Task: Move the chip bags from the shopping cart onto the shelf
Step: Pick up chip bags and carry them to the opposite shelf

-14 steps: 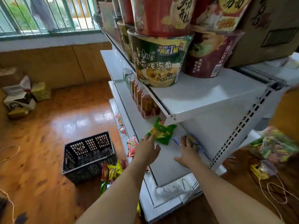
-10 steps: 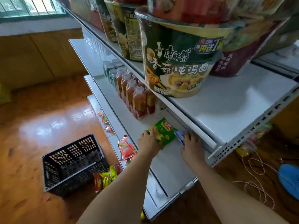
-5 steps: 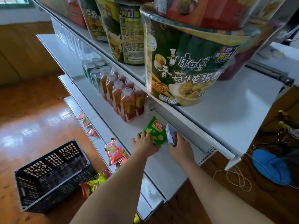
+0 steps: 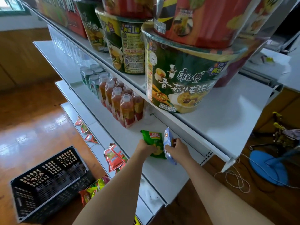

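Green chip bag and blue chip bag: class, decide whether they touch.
Touching. The head view shows the upright blue bag pressed against the flat green bag's right edge, no gap.

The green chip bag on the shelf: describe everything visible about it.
The green chip bag is a small glossy foil-like packet with a red logo patch near its top and yellow chips pictured lower down. It lies flat on the white shelf, right of the red bottles. The left hand holds its lower left edge in its grip. The pale blue bag in the right hand stands against its right side.
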`<state>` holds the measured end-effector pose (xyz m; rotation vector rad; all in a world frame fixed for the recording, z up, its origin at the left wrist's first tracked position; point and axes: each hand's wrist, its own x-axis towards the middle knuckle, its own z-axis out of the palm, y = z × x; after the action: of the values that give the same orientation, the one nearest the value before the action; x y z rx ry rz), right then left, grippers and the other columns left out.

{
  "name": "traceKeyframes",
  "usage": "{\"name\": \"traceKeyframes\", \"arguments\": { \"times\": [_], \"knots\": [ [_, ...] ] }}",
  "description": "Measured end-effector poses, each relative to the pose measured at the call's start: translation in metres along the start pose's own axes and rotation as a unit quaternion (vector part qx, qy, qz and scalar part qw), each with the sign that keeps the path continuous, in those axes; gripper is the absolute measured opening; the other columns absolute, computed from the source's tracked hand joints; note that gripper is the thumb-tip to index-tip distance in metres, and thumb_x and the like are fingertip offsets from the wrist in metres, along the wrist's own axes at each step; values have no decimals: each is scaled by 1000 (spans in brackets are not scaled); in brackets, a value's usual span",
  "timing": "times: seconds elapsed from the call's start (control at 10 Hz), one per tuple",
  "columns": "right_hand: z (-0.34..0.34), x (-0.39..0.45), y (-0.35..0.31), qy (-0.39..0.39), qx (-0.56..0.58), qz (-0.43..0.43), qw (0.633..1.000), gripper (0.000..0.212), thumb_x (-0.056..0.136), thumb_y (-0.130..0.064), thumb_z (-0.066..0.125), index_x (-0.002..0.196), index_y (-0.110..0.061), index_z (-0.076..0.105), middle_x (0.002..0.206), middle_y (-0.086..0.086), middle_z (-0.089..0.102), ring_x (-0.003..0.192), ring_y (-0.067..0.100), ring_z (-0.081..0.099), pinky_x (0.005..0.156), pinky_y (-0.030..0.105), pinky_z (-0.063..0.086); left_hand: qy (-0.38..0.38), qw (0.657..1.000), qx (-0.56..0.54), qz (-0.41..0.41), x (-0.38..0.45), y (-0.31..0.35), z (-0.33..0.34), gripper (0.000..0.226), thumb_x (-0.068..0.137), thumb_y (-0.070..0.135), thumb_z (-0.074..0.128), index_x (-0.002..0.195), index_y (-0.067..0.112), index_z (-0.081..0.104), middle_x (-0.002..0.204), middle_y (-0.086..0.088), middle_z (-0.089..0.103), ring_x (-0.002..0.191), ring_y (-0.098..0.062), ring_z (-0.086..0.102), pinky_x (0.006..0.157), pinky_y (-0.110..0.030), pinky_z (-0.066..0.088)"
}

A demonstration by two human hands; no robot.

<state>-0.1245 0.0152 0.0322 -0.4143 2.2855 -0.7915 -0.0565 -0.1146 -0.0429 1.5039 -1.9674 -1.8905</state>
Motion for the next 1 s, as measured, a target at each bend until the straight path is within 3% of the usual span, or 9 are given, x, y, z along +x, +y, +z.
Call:
{"name": "traceKeyframes", "arguments": {
  "times": [0.1,0.2,0.4,0.5,0.6,0.7,0.8,0.9,1.0],
  "knots": [
    [-5,-3,-6,-29,39,41,998,43,103,-20,35,136,7,41,140,28,46,129,41,46,90,38,49,-13,986,164,29,-9,-1,-1,52,76,18,77,125,14,59,123,-10,64,113,-25,55,100,-34,48],
    [-14,-21,-5,-24,133,44,990,41,103,-20,38,136,4,41,137,23,49,122,38,53,99,44,48,57,960,256,98,-29,-6,0,53,76,22,73,124,16,51,121,-9,58,120,-29,45,97,-38,46],
    [-41,-17,21,-68,261,72,960,21,96,-22,51,108,-7,59,115,20,64,88,27,66,85,46,57,-20,954,211,214,-78,-7,26,62,77,15,78,124,8,38,91,2,54,73,-9,57,57,-21,48],
    [-60,-35,25,-96,275,86,953,20,94,-26,54,99,-9,63,105,19,66,96,33,63,86,49,55,-72,956,160,233,-98,-1,46,87,68,12,78,138,14,26,109,-7,55,76,-15,65,59,-30,58],
    [-82,-47,41,-106,257,92,956,41,92,-43,53,104,-6,66,100,19,70,93,31,67,84,43,57,-47,945,154,285,-106,0,68,109,52,55,82,140,20,29,130,-4,53,112,-20,61,91,-38,55],
    [-108,-54,71,-99,298,98,944,71,87,-71,40,95,-6,67,89,21,72,81,31,70,72,37,59,-29,942,169,287,-125,16,89,100,51,69,76,130,23,36,120,1,59,102,-20,63,80,-36,54],
    [-136,-56,108,-66,312,112,941,78,86,-74,34,94,-4,66,90,21,73,77,30,71,64,32,57,-43,951,130,278,-141,31,119,60,72,35,84,111,24,39,94,5,60,80,-18,60,61,-21,45],
    [-170,-63,149,13,260,105,960,77,86,-72,37,113,-4,62,96,12,66,81,24,62,74,31,53,-112,953,66,274,-150,41,163,44,83,11,78,112,21,46,99,11,63,84,-7,64,65,-8,49],
    [-207,-87,194,7,292,27,956,50,90,-65,39,106,-23,60,94,-3,64,81,10,59,74,24,47,-204,945,8,256,-164,49,217,47,84,22,79,126,19,58,121,-7,70,104,-19,71,90,-32,58]
  ]
}}
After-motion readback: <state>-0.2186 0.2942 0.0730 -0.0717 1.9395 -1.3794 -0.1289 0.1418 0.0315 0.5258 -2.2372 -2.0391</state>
